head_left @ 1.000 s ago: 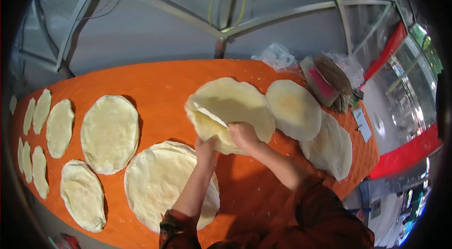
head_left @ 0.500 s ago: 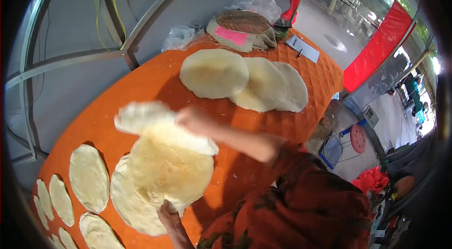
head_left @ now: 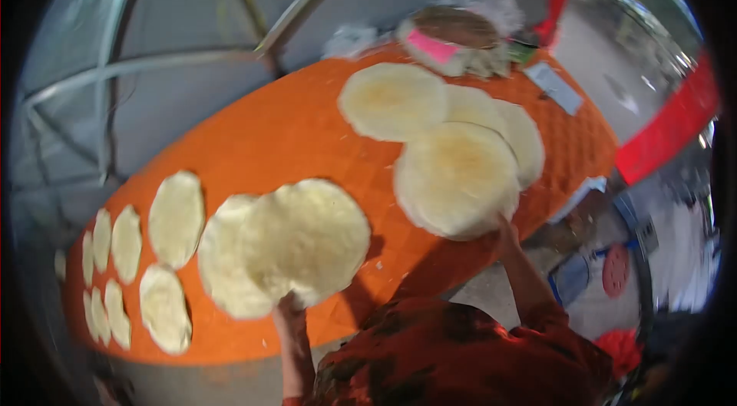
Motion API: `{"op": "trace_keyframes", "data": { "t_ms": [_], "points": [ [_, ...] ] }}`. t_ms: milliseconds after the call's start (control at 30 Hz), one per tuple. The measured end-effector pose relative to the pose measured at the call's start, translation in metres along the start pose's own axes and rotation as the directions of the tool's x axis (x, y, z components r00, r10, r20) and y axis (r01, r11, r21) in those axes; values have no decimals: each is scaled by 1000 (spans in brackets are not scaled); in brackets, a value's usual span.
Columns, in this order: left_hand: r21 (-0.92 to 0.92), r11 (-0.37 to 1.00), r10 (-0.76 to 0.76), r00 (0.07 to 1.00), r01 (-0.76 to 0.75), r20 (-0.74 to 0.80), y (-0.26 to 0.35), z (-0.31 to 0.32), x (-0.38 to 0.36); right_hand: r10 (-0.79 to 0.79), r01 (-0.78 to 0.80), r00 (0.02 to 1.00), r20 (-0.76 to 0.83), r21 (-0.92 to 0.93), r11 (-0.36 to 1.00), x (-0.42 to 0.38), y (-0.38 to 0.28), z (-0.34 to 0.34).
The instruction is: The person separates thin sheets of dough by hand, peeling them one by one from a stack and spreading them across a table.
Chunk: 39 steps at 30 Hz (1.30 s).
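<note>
My left hand (head_left: 288,312) pinches the near edge of a large pale dough round (head_left: 311,241). This one overlaps another dough round (head_left: 223,268) to its left. On the right, my right hand (head_left: 504,233) is at the near right edge of a browned flat round (head_left: 457,176), with its fingers closed on the rim, partly blurred. That round lies over the front of two overlapping rounds (head_left: 526,141). One more lightly browned round (head_left: 391,101) sits just behind them, to the left.
Several smaller oval dough pieces (head_left: 176,218) lie at the left of the orange-covered table (head_left: 284,130). At the back are a cloth bundle (head_left: 453,34) with a pink patch, plastic bags (head_left: 349,41) and a white pad (head_left: 554,87). A red stool (head_left: 616,269) stands beyond the right edge.
My right hand has moved from the left stack to the right, and a browned round now lies on the right group. My left hand stays at the left stack. The view has shifted.
</note>
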<state>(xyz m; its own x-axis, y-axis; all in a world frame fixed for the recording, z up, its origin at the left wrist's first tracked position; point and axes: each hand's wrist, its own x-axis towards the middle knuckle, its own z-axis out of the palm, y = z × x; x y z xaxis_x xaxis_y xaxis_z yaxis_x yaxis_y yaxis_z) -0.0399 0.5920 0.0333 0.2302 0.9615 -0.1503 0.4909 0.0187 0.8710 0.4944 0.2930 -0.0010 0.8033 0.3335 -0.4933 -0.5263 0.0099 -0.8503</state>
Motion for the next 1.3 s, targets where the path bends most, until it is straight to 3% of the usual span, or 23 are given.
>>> {"op": "trace_keyframes", "data": {
  "t_ms": [33, 67, 100, 200, 300, 333, 433, 467, 567, 667, 700, 800, 833, 867, 900, 933, 967, 1100, 1167, 1200, 1233, 1267, 1300],
  "points": [
    [-546, 826, -101, 990, 141, 102, -2, 4, -2, 238, -240, 971, -33, -51, 969, -14, 9, -4],
    [-893, 364, -201, 959, 264, 202, 22, 8, -6, 347, -348, 937, -31, -84, 934, -42, 8, 15],
    [-945, 217, -236, 953, 244, 192, 46, 12, -18, 443, -444, 896, -41, -116, 888, -69, 6, 41],
    [-954, 190, -219, 957, 233, 191, 71, 17, -34, 259, -36, 847, 464, -436, 899, -115, -2, 116],
    [-952, 212, -161, 969, 221, 189, 67, 17, -35, 93, 347, 507, 857, -302, 888, -142, -2, 200],
    [-948, 233, -130, 973, 217, 191, 71, 15, -35, -34, 456, 399, 916, -167, 874, -158, 0, 232],
    [-941, 252, -42, 974, 227, 223, 63, 11, -23, -77, 830, 171, 982, -102, 549, -185, 14, 303],
    [-942, 243, -23, 972, 232, 233, 58, 11, -23, -147, 907, 46, 988, 20, 421, -192, 29, 320],
    [-951, 212, -120, 972, 225, 203, 53, 11, -18, -118, 974, -64, 991, 88, 208, -224, 58, 352],
    [-949, 240, -168, 972, 204, 166, 40, 13, -14, 116, 999, 16, 993, -19, 26, -229, 74, 366],
    [-941, 269, -181, 970, 206, 161, 35, 13, -16, -10, 998, 29, 1000, -28, 56, -227, 84, 369],
    [-927, 247, -298, 932, 281, 204, 31, 12, -20, 330, 964, 250, 910, -201, -177, -200, 82, 397],
    [-926, 259, -295, 935, 276, 196, 28, 13, -20, 114, 949, 291, 950, -302, 89, -176, 78, 408],
    [-921, 275, -294, 936, 275, 191, 23, 14, -22, 224, 940, 326, 919, -340, 26, -131, 68, 438],
    [-914, 294, -294, 936, 280, 192, 18, 16, -25, 243, 924, 306, 920, -349, 155, -109, 31, 470],
    [-922, 273, -285, 939, 274, 194, 12, 18, -26, 133, 900, 306, 943, -332, 283, -96, -4, 499],
    [-931, 250, -274, 942, 266, 195, 7, 20, -25, 27, 927, 335, 942, -334, 172, -116, -51, 520],
    [-953, 123, -194, 949, 276, 250, 10, 13, -33, -78, 996, 86, 993, -86, 12, -234, -151, 522],
    [-954, 31, -143, 946, 300, 292, 24, 2, -39, 14, 976, 96, 995, -91, -197, -254, -129, 501],
    [-951, -16, -115, 944, 308, 308, 27, -2, -40, 77, 977, 193, 978, -184, -111, -262, -108, 486],
    [-943, -91, -73, 942, 321, 328, 23, -2, -40, 10, 971, -72, 997, 72, -230, -216, -49, 468],
    [-929, -164, -32, 939, 333, 343, 14, -2, -40, -41, 981, -70, 997, 61, -186, -222, -14, 444],
    [-908, -233, 8, 934, 349, 357, 8, -3, -42, 136, 953, -30, 990, 69, -293, -214, 22, 426]
  ]
}}
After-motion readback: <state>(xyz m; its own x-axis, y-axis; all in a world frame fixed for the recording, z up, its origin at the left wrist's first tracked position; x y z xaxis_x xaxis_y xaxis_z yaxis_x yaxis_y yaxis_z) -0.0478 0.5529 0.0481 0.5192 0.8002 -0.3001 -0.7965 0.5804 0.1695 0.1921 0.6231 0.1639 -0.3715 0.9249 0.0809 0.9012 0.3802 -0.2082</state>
